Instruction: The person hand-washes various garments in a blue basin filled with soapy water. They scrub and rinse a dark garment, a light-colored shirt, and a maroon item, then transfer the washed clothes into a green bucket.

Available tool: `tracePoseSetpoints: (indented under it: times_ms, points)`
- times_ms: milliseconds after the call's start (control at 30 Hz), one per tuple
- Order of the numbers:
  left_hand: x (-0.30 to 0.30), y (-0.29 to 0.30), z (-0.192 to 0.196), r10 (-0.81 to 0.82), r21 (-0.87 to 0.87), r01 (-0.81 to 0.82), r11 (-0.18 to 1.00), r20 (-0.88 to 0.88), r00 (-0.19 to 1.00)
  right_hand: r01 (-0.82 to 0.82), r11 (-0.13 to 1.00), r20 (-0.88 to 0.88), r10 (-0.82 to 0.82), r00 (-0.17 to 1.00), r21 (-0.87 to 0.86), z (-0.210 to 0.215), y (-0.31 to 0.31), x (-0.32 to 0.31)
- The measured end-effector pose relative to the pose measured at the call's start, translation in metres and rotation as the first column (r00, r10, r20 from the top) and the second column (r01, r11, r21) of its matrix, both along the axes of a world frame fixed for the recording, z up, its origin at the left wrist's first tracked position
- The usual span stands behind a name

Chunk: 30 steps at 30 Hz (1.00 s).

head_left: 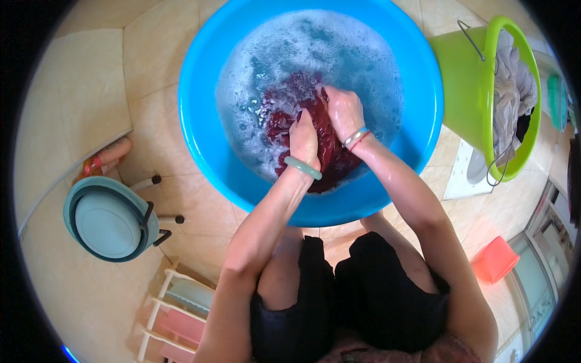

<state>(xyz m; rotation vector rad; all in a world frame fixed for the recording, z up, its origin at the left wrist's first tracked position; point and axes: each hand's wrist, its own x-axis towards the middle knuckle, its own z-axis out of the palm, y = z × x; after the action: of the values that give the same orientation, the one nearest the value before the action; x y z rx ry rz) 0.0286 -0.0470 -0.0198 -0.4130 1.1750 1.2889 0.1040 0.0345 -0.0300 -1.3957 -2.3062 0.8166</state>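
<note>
A dark red wet cloth point(327, 142) lies bunched in soapy water point(369, 66) inside a wide blue basin point(203, 163). My left hand point(304, 138), with a pale green bangle at its wrist, is closed on the cloth's middle. Just to the right and slightly farther off, my right hand point(345, 111) grips another part of the same cloth. Its fingertips are partly hidden by water and fabric. Thin bracelets circle that wrist. White foam floats round the cloth, and part of the fabric is under water.
Close by the basin's right side is a lime green bucket point(463, 91) with a wire handle and pale cloth point(510, 91) inside. A folded grey-blue tub point(109, 224) is at left, above a small rack point(175, 314). A coral container point(495, 260) sits at lower right.
</note>
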Motion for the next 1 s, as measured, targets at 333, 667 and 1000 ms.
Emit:
tracePoseSetpoints:
  times_ms: [333, 667, 1000]
  points:
    - [-0.009, 0.000, 0.006, -0.124, -0.177, 0.089, 0.980, -0.197, 0.973, -0.118, 0.993, 0.062, 0.116, 0.991, 0.030, 0.003, -0.014, -0.005]
    - [-0.041, 0.008, -0.013, 0.065, 0.210, -0.023, 0.977, -0.196, 0.978, 0.020, 1.000, 0.086, -0.021, 0.996, 0.004, -0.014, 0.017, 0.038]
    - [-0.056, 0.006, -0.013, -0.075, 0.344, 0.008, 0.939, 0.183, 0.980, -0.366, 0.930, -0.358, 0.344, 0.868, 0.007, 0.061, -0.045, -0.012]
